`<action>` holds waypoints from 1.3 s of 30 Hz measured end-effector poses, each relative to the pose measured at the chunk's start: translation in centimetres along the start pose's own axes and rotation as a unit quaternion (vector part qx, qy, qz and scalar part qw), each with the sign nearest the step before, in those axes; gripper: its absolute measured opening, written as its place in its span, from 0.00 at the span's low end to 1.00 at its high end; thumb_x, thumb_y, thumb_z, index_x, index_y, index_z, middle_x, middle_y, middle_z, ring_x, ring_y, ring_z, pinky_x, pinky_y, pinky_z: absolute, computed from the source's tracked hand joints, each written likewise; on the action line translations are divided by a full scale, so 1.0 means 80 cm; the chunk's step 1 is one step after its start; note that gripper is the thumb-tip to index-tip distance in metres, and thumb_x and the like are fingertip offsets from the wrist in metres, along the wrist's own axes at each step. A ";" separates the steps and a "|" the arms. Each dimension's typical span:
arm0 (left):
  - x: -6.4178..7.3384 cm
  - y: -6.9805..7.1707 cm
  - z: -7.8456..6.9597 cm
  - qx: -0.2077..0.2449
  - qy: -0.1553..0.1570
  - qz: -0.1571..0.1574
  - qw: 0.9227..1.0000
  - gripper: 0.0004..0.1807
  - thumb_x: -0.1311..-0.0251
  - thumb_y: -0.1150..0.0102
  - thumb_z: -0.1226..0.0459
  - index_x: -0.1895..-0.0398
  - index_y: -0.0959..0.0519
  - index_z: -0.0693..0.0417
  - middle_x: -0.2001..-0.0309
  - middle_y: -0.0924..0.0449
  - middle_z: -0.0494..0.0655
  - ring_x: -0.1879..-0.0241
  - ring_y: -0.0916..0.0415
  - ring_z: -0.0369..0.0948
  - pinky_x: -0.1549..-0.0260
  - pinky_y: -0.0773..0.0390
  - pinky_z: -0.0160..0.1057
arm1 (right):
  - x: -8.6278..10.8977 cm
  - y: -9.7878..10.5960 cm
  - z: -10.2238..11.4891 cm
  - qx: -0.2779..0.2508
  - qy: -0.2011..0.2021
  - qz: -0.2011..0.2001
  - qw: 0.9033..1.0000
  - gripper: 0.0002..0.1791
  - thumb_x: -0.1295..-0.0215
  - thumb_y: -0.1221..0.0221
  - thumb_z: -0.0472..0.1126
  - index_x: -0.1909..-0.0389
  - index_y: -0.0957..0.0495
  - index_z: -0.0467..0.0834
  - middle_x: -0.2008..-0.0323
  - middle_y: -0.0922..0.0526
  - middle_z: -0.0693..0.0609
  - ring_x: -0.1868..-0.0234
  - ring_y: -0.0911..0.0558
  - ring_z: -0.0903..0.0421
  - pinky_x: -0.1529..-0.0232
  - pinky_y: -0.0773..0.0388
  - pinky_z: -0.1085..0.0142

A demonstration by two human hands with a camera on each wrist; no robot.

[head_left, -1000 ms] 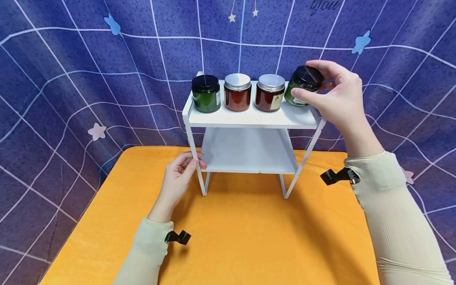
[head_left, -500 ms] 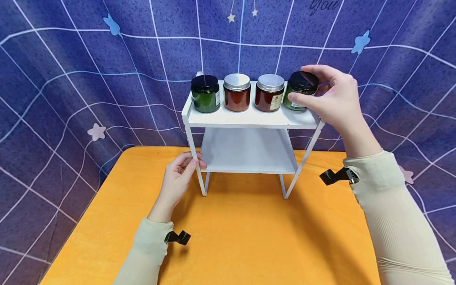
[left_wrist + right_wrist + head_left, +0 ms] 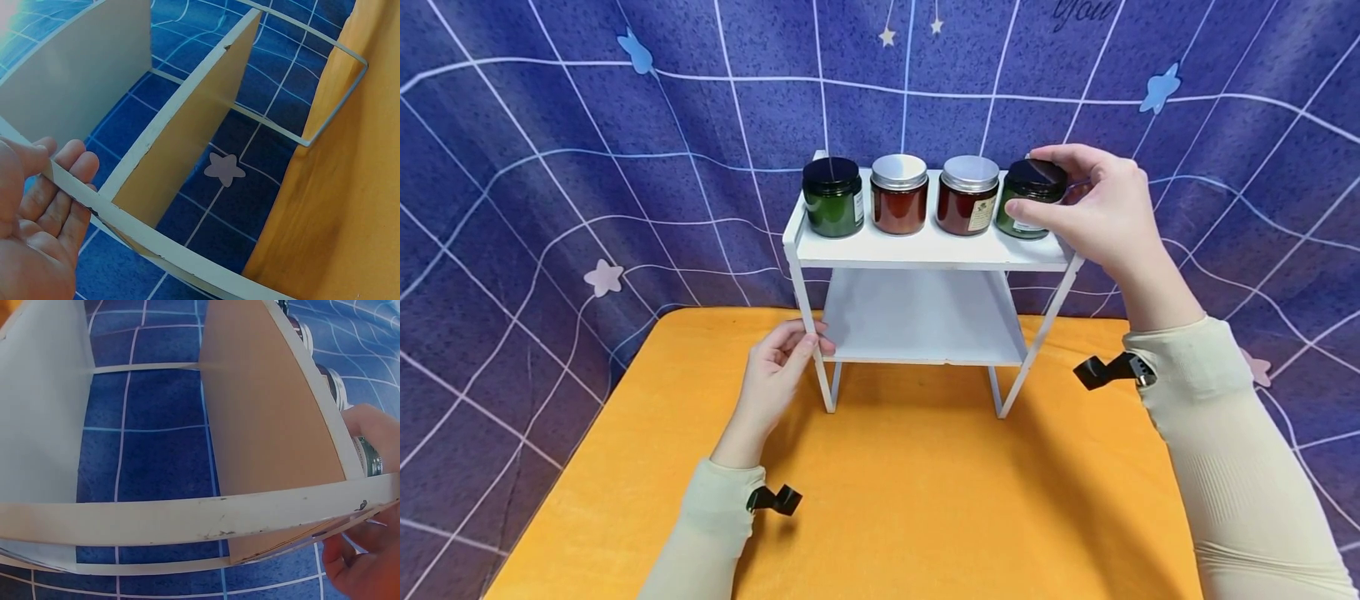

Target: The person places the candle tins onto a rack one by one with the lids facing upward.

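Note:
A white two-tier shelf (image 3: pixel 925 250) stands on the orange cloth. My left hand (image 3: pixel 778 358) grips its left front leg near the lower tier; in the left wrist view the thumb and fingers of that hand (image 3: pixel 44 219) lie on either side of the leg. On the top tier, at the right end, a green glass jar with a black lid (image 3: pixel 1011 212) stands upright. My right hand (image 3: pixel 1108 204) holds this jar, thumb at the front and fingers behind the lid. In the right wrist view the shelf frame partly hides the jar (image 3: pixel 369 456).
Left of the held jar stand two amber jars with silver lids, one labelled (image 3: pixel 970 204), one plain (image 3: pixel 900 204). A black-lidded green jar (image 3: pixel 833 204) is at the left end. The orange cloth (image 3: pixel 880 492) spreads in front, and a blue gridded curtain (image 3: pixel 737 125) hangs behind.
My right hand has lowered the tilted green jar and moved it slightly left, so it stands upright on the top tier. My left hand has stayed on the leg.

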State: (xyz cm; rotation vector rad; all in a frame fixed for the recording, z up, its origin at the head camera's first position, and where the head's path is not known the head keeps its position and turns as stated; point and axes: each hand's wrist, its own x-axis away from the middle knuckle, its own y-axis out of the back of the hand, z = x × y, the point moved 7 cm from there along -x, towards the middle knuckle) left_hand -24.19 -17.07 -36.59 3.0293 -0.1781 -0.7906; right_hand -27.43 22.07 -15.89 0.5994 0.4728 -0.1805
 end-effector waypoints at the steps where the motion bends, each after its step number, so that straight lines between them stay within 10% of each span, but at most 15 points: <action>1: -0.001 0.000 0.000 -0.002 0.001 0.000 1.000 0.12 0.17 0.45 0.70 0.42 0.17 0.69 0.59 0.09 0.51 0.57 0.12 0.41 0.46 0.16 0.35 | 0.000 0.000 0.000 0.000 -0.004 0.002 1.000 0.35 0.45 0.17 0.48 0.34 0.13 0.50 0.47 0.09 0.57 0.62 0.17 0.58 0.62 0.23 0.72; 19: -0.001 0.005 0.003 0.010 -0.013 0.004 1.000 0.13 0.18 0.45 0.71 0.42 0.19 0.76 0.59 0.08 0.47 0.56 0.10 0.40 0.46 0.15 0.34 | 0.013 -0.001 0.005 0.016 -0.022 0.017 0.999 0.40 0.41 0.19 0.55 0.27 0.19 0.55 0.40 0.12 0.52 0.53 0.16 0.57 0.59 0.25 0.69; 27: 0.011 0.034 -0.008 0.024 -0.019 -0.020 0.999 0.13 0.19 0.45 0.74 0.43 0.20 0.79 0.59 0.08 0.52 0.57 0.09 0.41 0.46 0.15 0.35 | 0.028 -0.018 0.011 0.007 0.019 0.024 1.000 0.41 0.32 0.25 0.55 0.20 0.27 0.58 0.31 0.17 0.49 0.35 0.19 0.53 0.43 0.24 0.67; 39: 0.000 0.051 -0.021 0.000 -0.019 -0.013 1.000 0.11 0.20 0.47 0.76 0.45 0.21 0.80 0.52 0.10 0.53 0.54 0.10 0.42 0.47 0.13 0.38 | 0.092 0.010 -0.052 0.014 0.113 -0.013 0.993 0.26 0.22 0.35 0.41 0.27 0.23 0.45 0.39 0.13 0.45 0.45 0.17 0.68 0.48 0.22 0.78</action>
